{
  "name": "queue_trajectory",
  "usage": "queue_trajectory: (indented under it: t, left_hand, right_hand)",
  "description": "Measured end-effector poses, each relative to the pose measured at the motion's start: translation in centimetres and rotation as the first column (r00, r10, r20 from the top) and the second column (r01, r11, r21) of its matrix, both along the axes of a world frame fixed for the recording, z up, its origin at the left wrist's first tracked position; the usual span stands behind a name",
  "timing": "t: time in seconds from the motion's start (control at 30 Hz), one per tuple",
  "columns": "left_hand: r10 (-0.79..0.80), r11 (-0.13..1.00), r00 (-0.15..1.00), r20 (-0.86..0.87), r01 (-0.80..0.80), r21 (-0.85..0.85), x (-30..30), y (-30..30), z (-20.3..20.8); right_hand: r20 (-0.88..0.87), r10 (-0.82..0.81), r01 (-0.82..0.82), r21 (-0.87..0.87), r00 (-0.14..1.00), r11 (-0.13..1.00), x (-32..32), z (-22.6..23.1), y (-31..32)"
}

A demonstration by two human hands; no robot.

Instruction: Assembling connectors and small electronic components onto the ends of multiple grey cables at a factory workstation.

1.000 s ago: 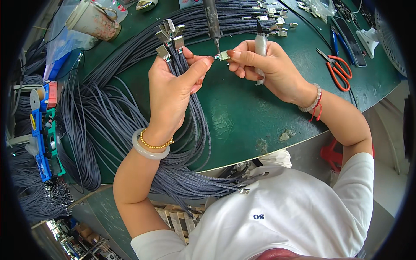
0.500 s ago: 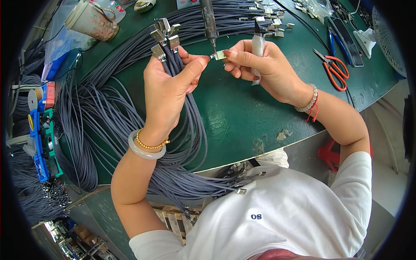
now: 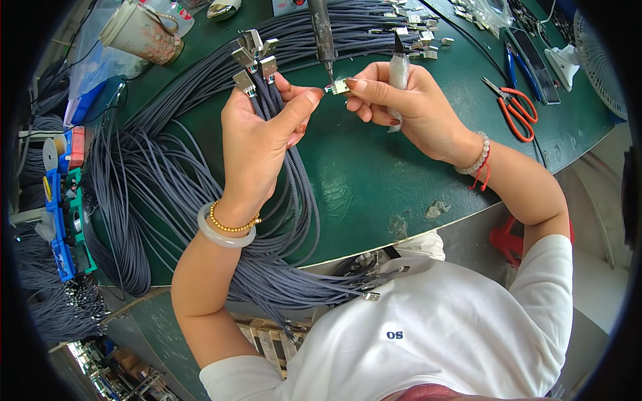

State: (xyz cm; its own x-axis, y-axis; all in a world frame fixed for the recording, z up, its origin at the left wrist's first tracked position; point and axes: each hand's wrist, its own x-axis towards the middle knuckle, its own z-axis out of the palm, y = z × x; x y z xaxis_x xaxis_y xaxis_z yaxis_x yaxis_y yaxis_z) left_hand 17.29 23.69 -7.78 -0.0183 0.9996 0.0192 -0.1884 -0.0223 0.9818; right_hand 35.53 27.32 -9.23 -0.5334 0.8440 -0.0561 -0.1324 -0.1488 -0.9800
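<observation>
"Toward the left of the green bench [image 3: 364,194], what does the hand hold?"

"That left hand [image 3: 255,139] is closed around a sheaf of grey cables [image 3: 304,190], which trail down toward the wearer. Metal plugs [image 3: 269,67] fan out above its knuckles. Thumb and forefinger meet at their tips; whether something is pinched between them, I can't tell."

"And moving right?"

"A dark soldering iron [image 3: 322,37] points down into the gap between the hands, its fine tip at the left end of a small connector [image 3: 342,86]. I can't say whether they touch."

"Which hand is nearer that connector?"

"The right hand [image 3: 418,100]: it has the piece pinched between thumb and forefinger. From that grip the free end juts left, straight at the left fingertips, just beside them. Its long axis runs nearly level across the view, the right end slightly higher."

"How does it look?"

"Boxy, silvery and bright, with tiny coloured flecks at the left end, too small to make out."

"Anything else in that hand?"

"A knife [image 3: 399,72] with a pale wrapped handle, tucked between the fingers, dark blade upward. Farther right lie red-handled pliers [image 3: 515,110], well apart from the hand."
</observation>
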Motion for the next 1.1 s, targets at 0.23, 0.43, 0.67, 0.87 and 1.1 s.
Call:
queue_trajectory:
  t: [0.23, 0.43, 0.67, 0.87, 1.1]
  left_hand:
    - [0.004, 1.0, 0.999, -0.048, -0.002, 0.031, -0.1, 0.2, 0.1]
    - [0.005, 1.0, 0.998, -0.07, -0.003, 0.025, -0.2, 0.0, 0.0]
    - [0.013, 1.0, 0.994, -0.104, -0.013, -0.002, 0.0, -0.1, -0.2]
    - [-0.015, 0.996, 0.999, -0.043, 0.012, -0.083, -0.1, -0.5, -0.5]
    - [-0.086, 0.95, 0.981, 0.176, 0.134, -0.282, -0.2, -0.8, -0.5]
  right_hand:
    - [-0.018, -0.013, 0.014, 0.024, 1.0, 1.0, -0.1, -0.2, 0.2]
    - [0.007, -0.014, 0.013, 0.041, 1.0, 0.999, -0.1, -0.3, 0.0]
    - [0.053, -0.045, 0.039, 0.103, 0.998, 0.994, -0.1, -0.8, -0.2]
    - [0.147, -0.063, 0.031, 0.204, 0.987, 0.978, 0.0, -0.8, -0.4]
    - [0.236, -0.068, -0.001, 0.279, 0.969, 0.96, 0.7, -1.1, 0.5]
